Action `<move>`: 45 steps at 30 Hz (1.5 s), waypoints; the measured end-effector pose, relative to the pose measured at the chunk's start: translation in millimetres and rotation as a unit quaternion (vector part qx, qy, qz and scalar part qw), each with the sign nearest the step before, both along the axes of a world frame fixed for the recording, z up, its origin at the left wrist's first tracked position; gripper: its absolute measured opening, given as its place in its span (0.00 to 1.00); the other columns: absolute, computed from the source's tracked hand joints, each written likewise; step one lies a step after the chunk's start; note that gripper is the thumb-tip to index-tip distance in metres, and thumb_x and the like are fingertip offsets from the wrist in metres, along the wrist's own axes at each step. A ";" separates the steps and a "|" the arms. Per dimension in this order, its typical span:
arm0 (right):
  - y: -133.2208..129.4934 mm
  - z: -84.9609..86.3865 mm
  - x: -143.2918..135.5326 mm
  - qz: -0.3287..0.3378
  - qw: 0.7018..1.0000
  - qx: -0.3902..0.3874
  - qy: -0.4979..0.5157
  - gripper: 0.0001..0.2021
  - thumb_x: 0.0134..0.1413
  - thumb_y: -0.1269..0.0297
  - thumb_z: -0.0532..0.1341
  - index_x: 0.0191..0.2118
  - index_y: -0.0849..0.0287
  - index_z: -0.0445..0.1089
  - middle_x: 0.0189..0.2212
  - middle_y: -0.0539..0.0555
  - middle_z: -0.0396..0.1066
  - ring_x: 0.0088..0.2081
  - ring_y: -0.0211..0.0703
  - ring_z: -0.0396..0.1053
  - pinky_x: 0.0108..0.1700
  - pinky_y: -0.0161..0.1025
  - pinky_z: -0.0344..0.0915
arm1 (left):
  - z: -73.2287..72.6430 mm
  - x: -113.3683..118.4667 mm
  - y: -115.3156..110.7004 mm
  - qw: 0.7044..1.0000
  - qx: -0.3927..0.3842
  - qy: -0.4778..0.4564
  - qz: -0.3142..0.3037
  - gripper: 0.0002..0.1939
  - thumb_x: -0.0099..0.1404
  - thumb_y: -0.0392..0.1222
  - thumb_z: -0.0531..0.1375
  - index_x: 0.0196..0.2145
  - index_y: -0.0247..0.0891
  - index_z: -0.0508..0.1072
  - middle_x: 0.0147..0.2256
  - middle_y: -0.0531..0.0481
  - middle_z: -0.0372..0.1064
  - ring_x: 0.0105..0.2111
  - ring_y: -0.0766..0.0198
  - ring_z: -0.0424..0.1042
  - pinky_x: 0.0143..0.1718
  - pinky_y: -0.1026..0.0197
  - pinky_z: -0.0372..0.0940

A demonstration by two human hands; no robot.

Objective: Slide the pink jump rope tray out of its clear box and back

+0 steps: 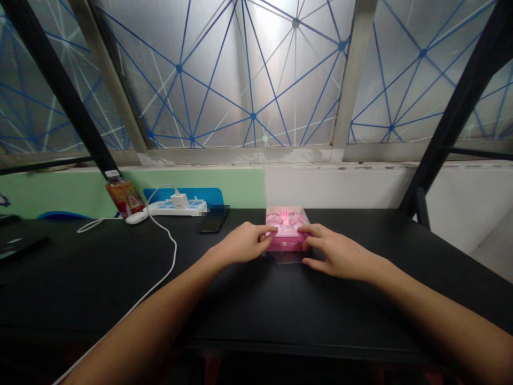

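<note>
A small pink box (286,244) with a lighter pink patterned top lies on the black desk, between my two hands. My left hand (248,243) is at its left side, index finger reaching over the top edge and thumb by the front left corner; the other fingers are bent and partly hidden. On the right side, my right hand (334,252) has its index fingertip on the box's top, another finger near its side, and the thumb stretched out apart, over the desk. A faint pale pink patch, a flap or a reflection, shows just in front of the box.
Left of the box lie a dark phone (214,219) and a white power strip (160,207) with a charger (179,201) plugged in. A white cable (175,251) runs toward me past my left arm. A bottle (124,195) leans near a black post (66,91).
</note>
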State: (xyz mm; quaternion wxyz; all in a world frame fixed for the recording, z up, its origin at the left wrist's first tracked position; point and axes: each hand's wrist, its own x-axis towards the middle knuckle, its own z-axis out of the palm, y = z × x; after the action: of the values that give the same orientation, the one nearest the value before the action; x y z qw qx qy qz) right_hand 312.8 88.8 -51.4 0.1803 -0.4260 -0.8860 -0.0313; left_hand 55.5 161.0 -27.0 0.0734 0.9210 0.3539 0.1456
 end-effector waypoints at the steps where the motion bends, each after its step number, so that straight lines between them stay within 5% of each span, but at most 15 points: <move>1: 0.0 0.1 0.1 -0.001 1.000 -0.001 0.000 0.10 0.55 0.58 0.62 0.40 0.57 0.71 0.59 0.60 0.60 0.57 0.55 0.60 0.56 0.51 0.64 | 0.3 0.0 -0.1 1.000 -0.001 0.000 -0.001 0.20 0.67 0.41 0.53 0.54 0.37 0.72 0.26 0.50 0.75 0.21 0.67 0.67 0.27 0.66 0.57; 45: -0.3 1.2 -0.4 -0.004 1.000 0.010 0.025 0.05 0.57 0.63 0.61 0.39 0.56 0.69 0.52 0.58 0.66 0.52 0.51 0.65 0.51 0.48 0.67 | -0.1 0.8 -1.9 1.000 0.017 0.003 0.002 0.19 0.67 0.41 0.54 0.53 0.37 0.74 0.21 0.52 0.72 0.18 0.68 0.64 0.25 0.67 0.56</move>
State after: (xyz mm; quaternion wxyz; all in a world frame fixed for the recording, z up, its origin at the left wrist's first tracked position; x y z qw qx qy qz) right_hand 312.4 88.5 -50.2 0.2065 -0.4286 -0.8790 -0.0308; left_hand 56.4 159.1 -27.1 0.0565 0.9218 0.3534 0.1489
